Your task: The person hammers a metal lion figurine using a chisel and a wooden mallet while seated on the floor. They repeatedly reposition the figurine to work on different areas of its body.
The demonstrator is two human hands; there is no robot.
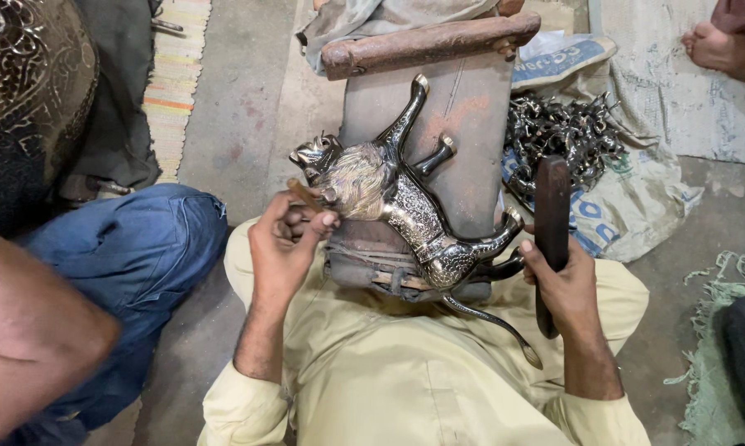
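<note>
One silvery metal lion figure (401, 206) lies on its side on one wooden work block (463, 124) at the centre of the frame. The left hand (285, 244) pinches one slim tool (304, 194) against its mane; the right hand (558, 277), lower right, is clenched round one dark wooden mallet (552, 219). One heap of small metal castings (562, 132) sits upper right.

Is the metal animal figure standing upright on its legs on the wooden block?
No: the metal animal figure lies on its side across the wooden block, legs pointing sideways.
</note>
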